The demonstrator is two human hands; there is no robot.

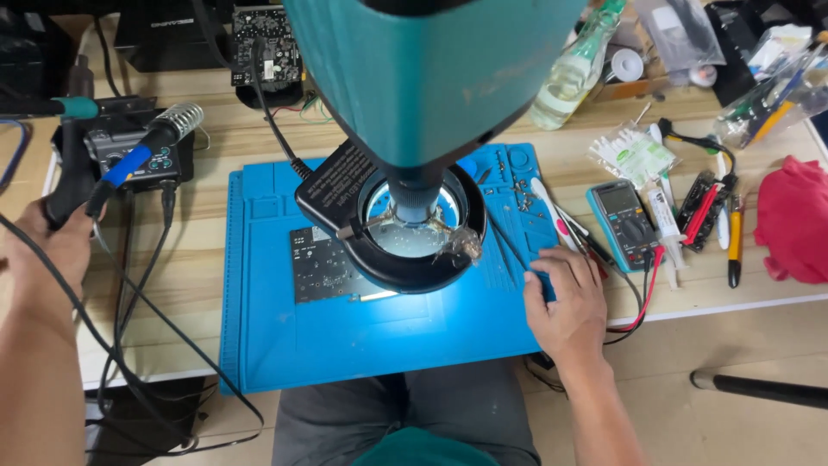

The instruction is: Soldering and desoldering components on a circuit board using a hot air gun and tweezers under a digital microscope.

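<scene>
A dark circuit board [323, 263] lies on a blue work mat [379, 332], partly under the lit ring light [414, 233] of a teal microscope [431, 69]. My left hand [39, 255] is at the far left of the bench, wrapped around a black tool handle [62, 185] with a cable, beside the soldering station [129, 151]. My right hand [565, 302] rests on the mat's right edge. Its fingertips pinch the end of a thin dark tool [511, 243] that points toward the ring light.
A blue-grip soldering iron [129, 162] sits in its spring holder. Right of the mat lie a toothbrush [549, 213], a multimeter [623, 223] with red and black leads, pens, a bag of swabs [634, 154] and a red cloth [795, 220]. A clear bottle [573, 73] stands behind. Cables hang over the left front edge.
</scene>
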